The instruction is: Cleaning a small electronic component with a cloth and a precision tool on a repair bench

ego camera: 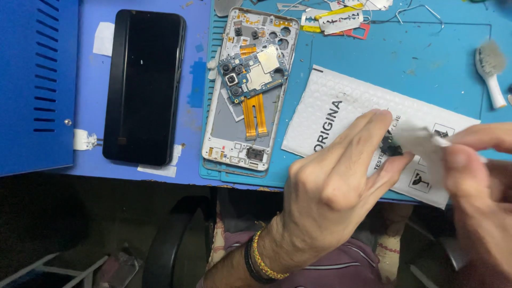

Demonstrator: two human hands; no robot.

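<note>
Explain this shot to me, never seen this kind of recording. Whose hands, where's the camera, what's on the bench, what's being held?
There is no machine here: a person works with two bare hands, filmed by one camera worn on their head, looking down at a blue work mat.

The left hand, with bracelets on its wrist, pinches a small dark part between fingertips. The right hand holds a pale, blurred scrap against that part; whether it is tissue or tape I cannot tell.

Under the hands lies a white padded envelope. Left of it sits an opened phone frame, circuit board and orange ribbon cables exposed. Further left lies a black screen panel, beside a blue metal box. A white brush lies at the right, razor blades at the top.
</note>
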